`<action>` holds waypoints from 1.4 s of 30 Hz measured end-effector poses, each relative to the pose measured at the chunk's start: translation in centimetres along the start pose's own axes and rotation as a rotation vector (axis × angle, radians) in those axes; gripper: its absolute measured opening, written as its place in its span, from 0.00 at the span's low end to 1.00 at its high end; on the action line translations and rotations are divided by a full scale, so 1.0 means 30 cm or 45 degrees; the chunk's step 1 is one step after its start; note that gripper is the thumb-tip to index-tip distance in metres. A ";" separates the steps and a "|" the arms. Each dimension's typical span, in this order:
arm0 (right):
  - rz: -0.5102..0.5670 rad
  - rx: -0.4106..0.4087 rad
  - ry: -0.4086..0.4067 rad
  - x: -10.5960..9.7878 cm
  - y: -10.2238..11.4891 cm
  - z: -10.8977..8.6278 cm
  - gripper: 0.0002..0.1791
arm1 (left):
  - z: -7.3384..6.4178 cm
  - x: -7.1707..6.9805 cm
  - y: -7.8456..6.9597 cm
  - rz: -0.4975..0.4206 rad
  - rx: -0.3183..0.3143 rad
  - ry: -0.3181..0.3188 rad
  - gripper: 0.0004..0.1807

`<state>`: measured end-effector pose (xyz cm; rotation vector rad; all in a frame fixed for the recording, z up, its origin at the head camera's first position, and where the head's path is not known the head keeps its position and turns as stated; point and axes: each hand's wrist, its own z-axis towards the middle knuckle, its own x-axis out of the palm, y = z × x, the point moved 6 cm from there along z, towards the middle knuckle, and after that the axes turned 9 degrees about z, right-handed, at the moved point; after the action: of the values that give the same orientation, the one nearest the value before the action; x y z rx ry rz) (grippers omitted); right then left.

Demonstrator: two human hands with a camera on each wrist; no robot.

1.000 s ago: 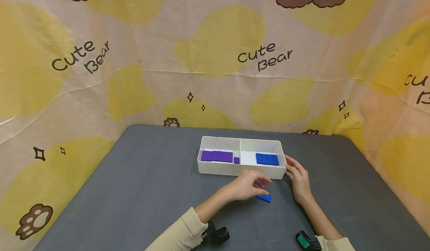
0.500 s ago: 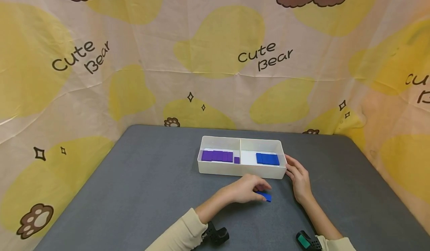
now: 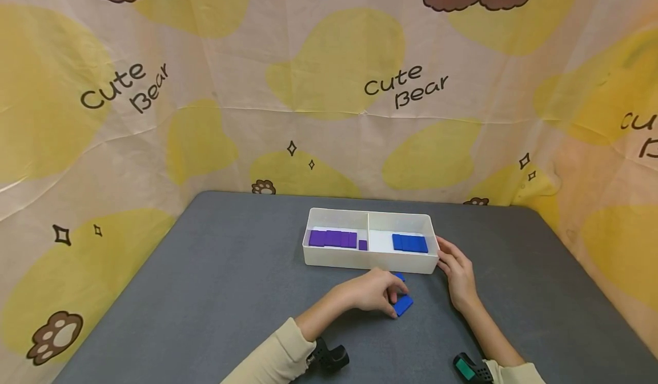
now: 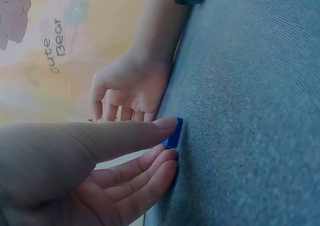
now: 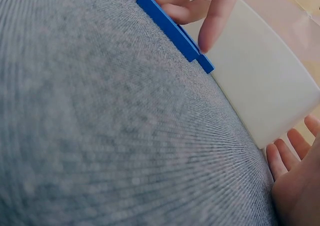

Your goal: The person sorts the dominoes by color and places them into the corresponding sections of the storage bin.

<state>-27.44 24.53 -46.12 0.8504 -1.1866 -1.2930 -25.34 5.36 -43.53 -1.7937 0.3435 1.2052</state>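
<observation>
My left hand [image 3: 372, 290] is over the table in front of the white box [image 3: 339, 258], thumb and fingers pinching a flat blue tile [image 3: 404, 304] low at the tabletop. In the left wrist view the thumb lies against this blue tile [image 4: 173, 133], the fingertips on its other side. Part of a second blue tile [image 3: 399, 276] shows behind the fingers, close to the box. My right hand [image 3: 459, 275] rests its loosely bent fingers against the box's right end. The right wrist view has both blue tiles on the cloth, the longer blue tile [image 5: 170, 29] nearer the camera.
A divider [image 3: 368, 232] splits the box in two. Several purple tiles [image 3: 334, 239] lie in a row in its left compartment, with a small purple piece [image 3: 362, 245] beside them. Blue tiles [image 3: 411, 243] lie side by side in the right one. A patterned cloth [image 3: 329, 87] hangs behind the grey table [image 3: 247, 292].
The front blue tile has turned and shifted slightly toward me and left, with my left thumb and fingers. The second blue tile shows again behind the fingers. My right hand stays at the box.
</observation>
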 end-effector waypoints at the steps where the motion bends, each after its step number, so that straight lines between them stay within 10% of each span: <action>1: 0.002 -0.003 0.001 0.000 0.000 0.000 0.25 | 0.001 0.004 0.002 0.002 -0.005 0.009 0.25; 21: 0.026 -0.017 -0.023 -0.003 -0.003 -0.003 0.25 | 0.023 0.019 0.013 0.071 0.042 -0.053 0.24; 42: -0.018 0.005 -0.004 0.002 0.002 -0.003 0.26 | 0.010 -0.171 -0.019 0.105 0.010 -0.272 0.26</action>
<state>-27.33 24.47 -46.07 0.8615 -1.1883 -1.3045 -27.62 4.65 -38.95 -1.6387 0.3004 1.4372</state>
